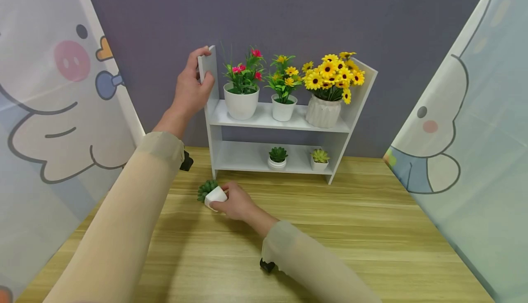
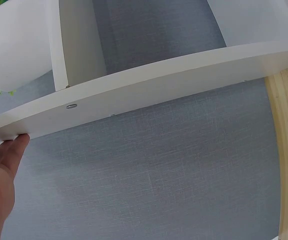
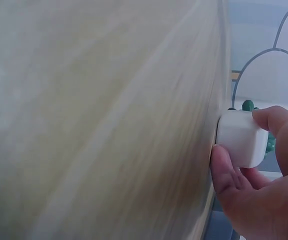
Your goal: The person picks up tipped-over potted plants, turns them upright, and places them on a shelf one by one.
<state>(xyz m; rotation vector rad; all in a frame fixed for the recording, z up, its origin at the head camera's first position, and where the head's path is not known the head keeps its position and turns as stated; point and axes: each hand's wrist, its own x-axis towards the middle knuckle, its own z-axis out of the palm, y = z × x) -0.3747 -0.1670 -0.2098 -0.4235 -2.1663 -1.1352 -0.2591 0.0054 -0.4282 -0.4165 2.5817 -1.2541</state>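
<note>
My left hand [image 1: 194, 85] grips the upper left side panel of a white two-tier shelf [image 1: 280, 126], fingers at its top edge and thumb lower on the front edge. The left wrist view shows fingertips [image 2: 19, 142] against the panel's outer face. In front of the shelf's left foot, my right hand [image 1: 237, 202] holds a small potted succulent [image 1: 216, 196] by its white pot. The plant is tipped, its green leaves pointing left, low over the wooden table [image 1: 231, 257]. From the right wrist, the square pot [image 3: 241, 137] shows between thumb and fingers.
On the upper tier stand a pink-flowered pot [image 1: 242, 103], a smaller yellow-flowered pot [image 1: 283, 109] and a ribbed pot of sunflowers [image 1: 323, 112]. The lower tier bears a dark succulent [image 1: 277, 156] and a light green succulent [image 1: 319, 158]. Cartoon-print curtains [image 1: 49, 110] flank the table.
</note>
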